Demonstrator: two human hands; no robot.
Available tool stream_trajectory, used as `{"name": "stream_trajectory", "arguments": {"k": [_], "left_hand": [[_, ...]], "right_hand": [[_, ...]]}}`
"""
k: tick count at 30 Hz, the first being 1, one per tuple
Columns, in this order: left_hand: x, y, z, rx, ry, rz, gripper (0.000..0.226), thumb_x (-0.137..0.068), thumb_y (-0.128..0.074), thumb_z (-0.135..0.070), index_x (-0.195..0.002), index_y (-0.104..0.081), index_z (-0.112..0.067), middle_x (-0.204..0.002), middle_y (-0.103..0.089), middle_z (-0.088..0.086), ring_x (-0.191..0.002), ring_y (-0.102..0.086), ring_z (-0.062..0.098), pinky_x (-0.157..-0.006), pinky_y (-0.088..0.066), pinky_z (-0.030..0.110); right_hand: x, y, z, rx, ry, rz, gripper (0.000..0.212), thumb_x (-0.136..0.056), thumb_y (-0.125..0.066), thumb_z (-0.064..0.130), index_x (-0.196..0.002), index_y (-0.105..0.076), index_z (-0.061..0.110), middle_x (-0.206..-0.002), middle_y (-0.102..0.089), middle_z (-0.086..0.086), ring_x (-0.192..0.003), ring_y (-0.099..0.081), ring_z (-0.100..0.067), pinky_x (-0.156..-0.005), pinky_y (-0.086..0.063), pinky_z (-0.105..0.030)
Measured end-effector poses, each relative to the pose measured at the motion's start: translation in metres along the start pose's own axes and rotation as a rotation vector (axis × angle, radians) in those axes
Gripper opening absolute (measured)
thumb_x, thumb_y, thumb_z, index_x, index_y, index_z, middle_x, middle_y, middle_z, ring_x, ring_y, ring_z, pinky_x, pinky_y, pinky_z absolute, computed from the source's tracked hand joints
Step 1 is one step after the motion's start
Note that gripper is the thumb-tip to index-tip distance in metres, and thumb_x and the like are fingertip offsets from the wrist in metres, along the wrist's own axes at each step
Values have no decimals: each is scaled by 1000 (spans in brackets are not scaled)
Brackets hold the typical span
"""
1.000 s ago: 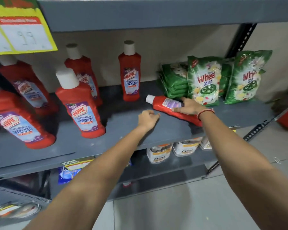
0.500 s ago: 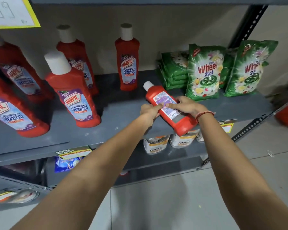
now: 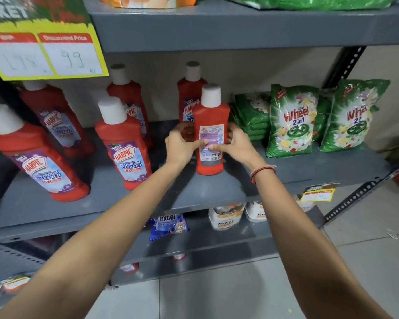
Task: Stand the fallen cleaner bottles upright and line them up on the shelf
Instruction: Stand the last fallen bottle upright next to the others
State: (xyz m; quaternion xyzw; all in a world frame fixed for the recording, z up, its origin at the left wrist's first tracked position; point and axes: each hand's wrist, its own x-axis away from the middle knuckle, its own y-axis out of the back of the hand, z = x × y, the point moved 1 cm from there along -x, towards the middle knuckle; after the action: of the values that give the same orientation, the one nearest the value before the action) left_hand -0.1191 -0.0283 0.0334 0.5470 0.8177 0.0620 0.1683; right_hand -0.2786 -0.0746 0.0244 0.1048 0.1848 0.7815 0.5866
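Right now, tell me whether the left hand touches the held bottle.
Touching: the head view shows the left hand with its fingers on the label of the upright bottle.

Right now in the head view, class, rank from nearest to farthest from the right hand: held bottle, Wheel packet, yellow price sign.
1. Held bottle: gripped by the right hand.
2. Wheel packet: to its right.
3. Yellow price sign: upper left.

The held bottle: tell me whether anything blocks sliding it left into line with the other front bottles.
Nothing visible does. The shelf is bare between the held bottle and the nearest front bottle; only the left hand lies there.
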Motion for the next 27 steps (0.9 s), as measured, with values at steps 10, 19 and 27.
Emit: {"name": "stream_trajectory", "arguments": {"k": [10,19,27], "left_hand": [[12,6,-1,-42,-42,-34,45,-66,-81,-17,-104,-62,-3,-98,-67,4,-78,-63,9,-67,-50,6],[75,-46,48,-59,132,-82,67,-68,-77,-10,-125,-43,-8,-121,-48,11,-109,-51,21,-99,-43,31],[57,-50,44,-140,124,-103,60,-64,-76,-28,-117,-53,-11,-112,-61,14,-102,-59,28,-88,-48,39]], "right_hand": [[-1,-4,2,-43,24,148,61,-68,-80,11,-121,-49,15,-121,-64,-9,-106,-64,-19,-100,-50,-42],[17,-24,2,120,38,-125,53,-66,-82,29,-108,-58,9,-107,-72,-10,-92,-69,-20,-88,-56,-42],[43,-26,19,217,40,-207,53,-73,-65,59,-87,-65,8,-67,-70,-6,-64,-65,-17,-69,-55,-34]]}}
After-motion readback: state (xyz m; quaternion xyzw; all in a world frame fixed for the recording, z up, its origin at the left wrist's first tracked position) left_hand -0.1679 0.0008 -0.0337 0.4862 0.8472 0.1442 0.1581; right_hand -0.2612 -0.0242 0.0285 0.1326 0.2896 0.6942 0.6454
